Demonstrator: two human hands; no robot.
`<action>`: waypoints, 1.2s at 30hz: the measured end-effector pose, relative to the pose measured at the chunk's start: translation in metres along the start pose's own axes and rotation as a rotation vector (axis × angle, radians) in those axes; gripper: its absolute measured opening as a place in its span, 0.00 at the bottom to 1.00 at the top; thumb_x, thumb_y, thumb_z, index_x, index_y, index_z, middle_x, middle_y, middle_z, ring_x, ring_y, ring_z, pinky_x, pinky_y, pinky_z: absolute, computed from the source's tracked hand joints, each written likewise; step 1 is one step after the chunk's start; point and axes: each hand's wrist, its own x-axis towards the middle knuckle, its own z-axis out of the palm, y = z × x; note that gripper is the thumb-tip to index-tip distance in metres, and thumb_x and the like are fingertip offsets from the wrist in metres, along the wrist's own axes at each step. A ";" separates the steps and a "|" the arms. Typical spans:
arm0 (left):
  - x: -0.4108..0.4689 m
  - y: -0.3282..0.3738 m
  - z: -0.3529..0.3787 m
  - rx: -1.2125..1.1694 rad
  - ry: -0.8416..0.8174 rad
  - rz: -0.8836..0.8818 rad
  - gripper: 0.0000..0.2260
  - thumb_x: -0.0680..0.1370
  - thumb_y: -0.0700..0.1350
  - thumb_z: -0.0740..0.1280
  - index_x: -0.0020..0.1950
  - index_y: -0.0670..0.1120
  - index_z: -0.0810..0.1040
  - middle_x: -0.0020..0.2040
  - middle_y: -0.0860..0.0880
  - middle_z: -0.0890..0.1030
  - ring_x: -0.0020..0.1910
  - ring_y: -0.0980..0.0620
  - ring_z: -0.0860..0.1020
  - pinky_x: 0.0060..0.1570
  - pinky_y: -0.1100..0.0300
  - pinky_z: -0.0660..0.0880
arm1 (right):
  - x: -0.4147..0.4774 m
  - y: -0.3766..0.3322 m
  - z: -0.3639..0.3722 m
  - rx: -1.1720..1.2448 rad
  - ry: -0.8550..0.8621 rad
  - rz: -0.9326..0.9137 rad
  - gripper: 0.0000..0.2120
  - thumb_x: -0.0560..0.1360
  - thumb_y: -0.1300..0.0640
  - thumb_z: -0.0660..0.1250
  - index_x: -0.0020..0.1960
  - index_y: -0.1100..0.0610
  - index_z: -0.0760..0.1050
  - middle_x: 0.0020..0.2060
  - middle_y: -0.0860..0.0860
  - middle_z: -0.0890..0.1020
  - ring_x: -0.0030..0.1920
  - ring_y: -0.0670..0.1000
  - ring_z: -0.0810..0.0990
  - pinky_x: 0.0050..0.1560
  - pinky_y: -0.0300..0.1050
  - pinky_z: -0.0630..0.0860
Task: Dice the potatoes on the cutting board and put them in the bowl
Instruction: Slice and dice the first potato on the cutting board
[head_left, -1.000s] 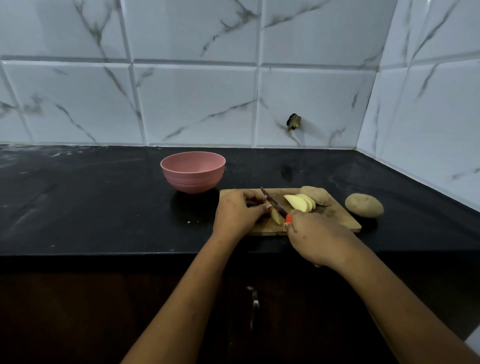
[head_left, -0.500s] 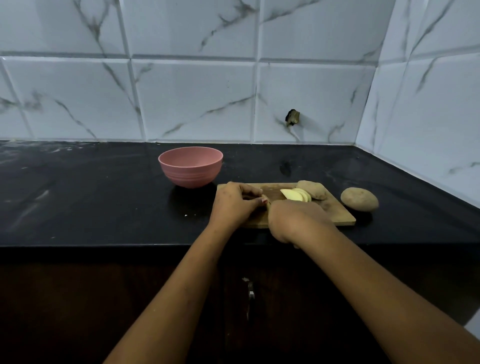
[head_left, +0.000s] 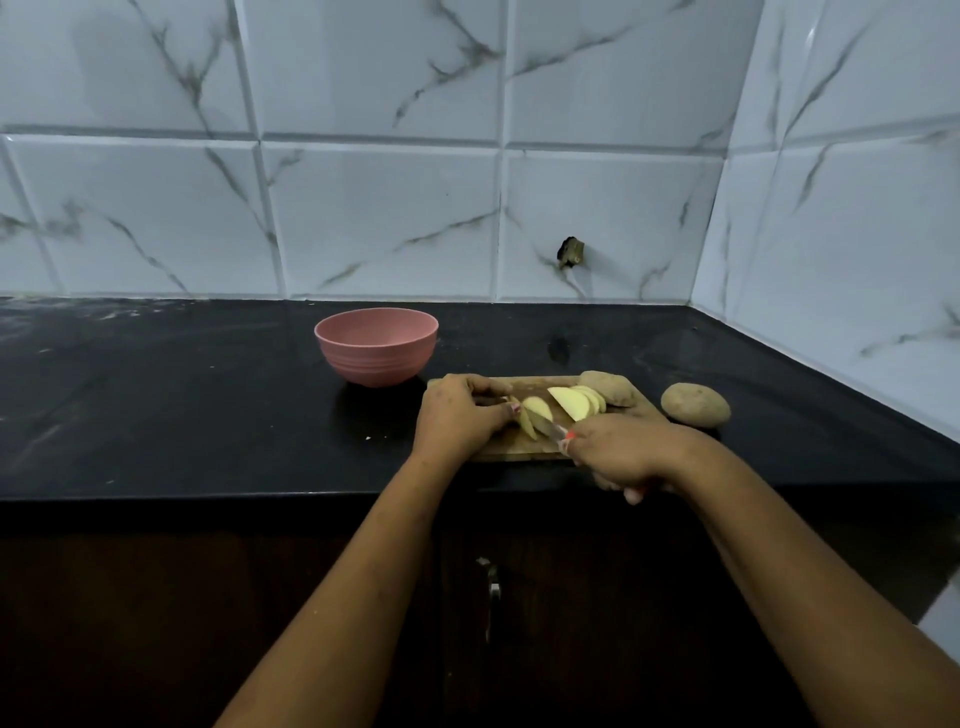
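Right hand (head_left: 628, 452) holds knife (head_left: 551, 429), apparently slicing potato (head_left: 535, 409).

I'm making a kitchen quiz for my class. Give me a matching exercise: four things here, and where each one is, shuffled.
1 bowl
2 whole potato
3 knife
4 slices

a on the board
b on the counter, right of the board
c in the right hand
d on the counter, left of the board

Pairs: 1-d, 2-b, 3-c, 4-a

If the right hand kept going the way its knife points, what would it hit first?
Probably the potato slices held by the left hand; the knife in the right hand seems to touch them, though depth is unclear.
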 end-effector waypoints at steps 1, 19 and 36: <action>0.000 0.000 0.000 -0.002 0.003 0.006 0.08 0.70 0.47 0.76 0.41 0.58 0.80 0.49 0.51 0.83 0.49 0.55 0.80 0.54 0.54 0.79 | 0.001 0.005 -0.003 0.111 -0.003 0.010 0.12 0.84 0.55 0.52 0.54 0.60 0.70 0.31 0.52 0.71 0.23 0.45 0.67 0.22 0.34 0.64; 0.003 -0.005 0.003 0.157 0.005 0.029 0.11 0.75 0.44 0.70 0.56 0.53 0.82 0.52 0.56 0.81 0.50 0.59 0.78 0.50 0.64 0.72 | 0.011 0.016 0.003 0.181 0.219 -0.043 0.15 0.83 0.50 0.53 0.48 0.58 0.72 0.30 0.52 0.76 0.23 0.46 0.72 0.29 0.41 0.69; -0.002 -0.002 0.009 0.340 -0.022 0.121 0.21 0.73 0.56 0.71 0.64 0.51 0.78 0.58 0.53 0.81 0.57 0.57 0.77 0.53 0.63 0.71 | 0.010 0.008 0.007 -0.251 0.247 0.080 0.15 0.82 0.51 0.52 0.57 0.57 0.74 0.43 0.51 0.75 0.44 0.51 0.78 0.47 0.48 0.76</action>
